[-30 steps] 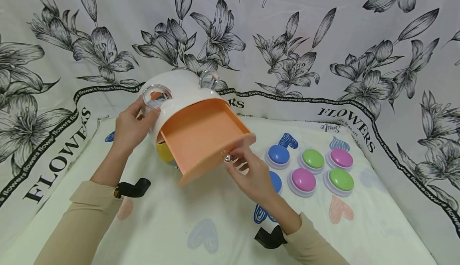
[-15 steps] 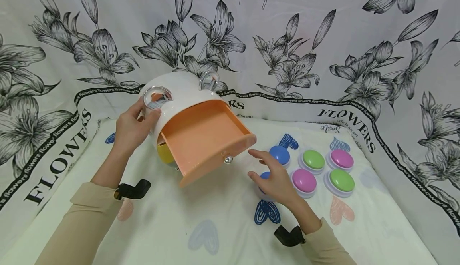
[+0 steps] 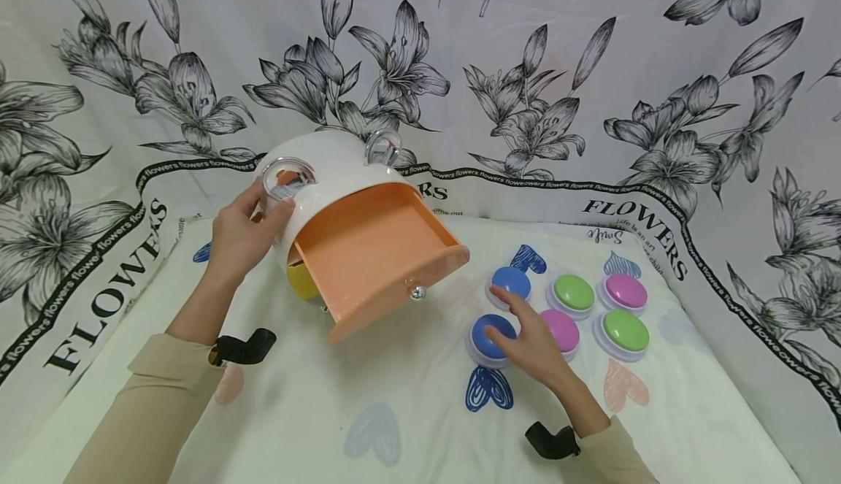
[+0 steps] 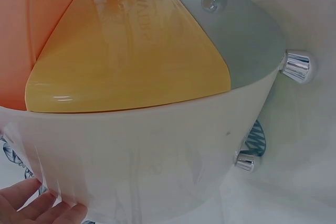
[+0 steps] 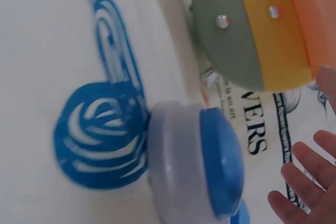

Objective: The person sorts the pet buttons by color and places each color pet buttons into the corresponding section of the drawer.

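Note:
A white rounded drawer box [image 3: 328, 163] with chrome ring ears stands at left of centre in the head view. Its orange top drawer [image 3: 374, 250] is pulled out, with nothing inside and a round chrome knob [image 3: 417, 293] on its front. Below it, the left wrist view shows a yellow drawer [image 4: 131, 51] and a grey-green drawer [image 4: 241, 35], both pushed in. My left hand [image 3: 246, 232] grips the box's left side beside one ear, thumb in front. My right hand [image 3: 535, 338], fingers apart and holding nothing, is over the near blue push button [image 3: 489, 334].
Behind that button sits another blue one [image 3: 509, 283]. To their right are magenta push buttons [image 3: 626, 289] and green push buttons [image 3: 574, 290]. A floral cloth [image 3: 525, 104] hangs behind the table, whose white cover [image 3: 296, 411] has printed hearts.
My right hand has let go of the drawer knob and moved right, over the blue buttons. The drawer stays out; my left hand and the box have not moved.

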Motion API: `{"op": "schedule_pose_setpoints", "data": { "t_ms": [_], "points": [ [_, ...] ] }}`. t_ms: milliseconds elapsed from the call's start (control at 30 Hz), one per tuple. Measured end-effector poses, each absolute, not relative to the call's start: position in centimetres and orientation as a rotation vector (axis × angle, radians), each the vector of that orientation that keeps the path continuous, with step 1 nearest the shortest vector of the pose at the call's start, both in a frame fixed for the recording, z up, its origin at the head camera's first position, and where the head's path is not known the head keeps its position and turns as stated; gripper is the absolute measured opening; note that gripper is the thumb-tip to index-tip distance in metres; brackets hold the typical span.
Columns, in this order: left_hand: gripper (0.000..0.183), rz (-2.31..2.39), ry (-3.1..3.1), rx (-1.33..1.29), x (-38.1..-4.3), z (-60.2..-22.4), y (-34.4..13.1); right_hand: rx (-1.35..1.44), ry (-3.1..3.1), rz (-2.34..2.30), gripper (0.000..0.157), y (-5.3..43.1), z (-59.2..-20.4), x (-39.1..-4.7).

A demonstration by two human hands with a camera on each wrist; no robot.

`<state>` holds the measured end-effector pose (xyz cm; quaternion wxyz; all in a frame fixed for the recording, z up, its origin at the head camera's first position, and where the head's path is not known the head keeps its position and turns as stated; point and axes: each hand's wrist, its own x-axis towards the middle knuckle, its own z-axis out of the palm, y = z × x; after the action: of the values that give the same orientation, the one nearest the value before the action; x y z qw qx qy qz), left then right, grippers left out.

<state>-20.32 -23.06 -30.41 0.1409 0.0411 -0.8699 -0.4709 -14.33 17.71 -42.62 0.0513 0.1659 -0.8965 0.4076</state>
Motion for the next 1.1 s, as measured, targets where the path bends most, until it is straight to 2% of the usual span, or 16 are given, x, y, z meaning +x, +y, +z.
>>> {"op": "schedule_pose_setpoints", "data": {
  "t_ms": [767,1100],
  "points": [
    [0.069,-1.354,-2.518,0.128,-20.4,-30.3,-23.0,0.377,-2.907,1.091,0.083,19.1,-46.4,-12.7],
    [0.069,-1.350,-2.521,0.129,-20.3,-30.3,-22.9,0.311,-2.948,1.084,0.083,19.1,-46.9,-12.8]
  ]
}}
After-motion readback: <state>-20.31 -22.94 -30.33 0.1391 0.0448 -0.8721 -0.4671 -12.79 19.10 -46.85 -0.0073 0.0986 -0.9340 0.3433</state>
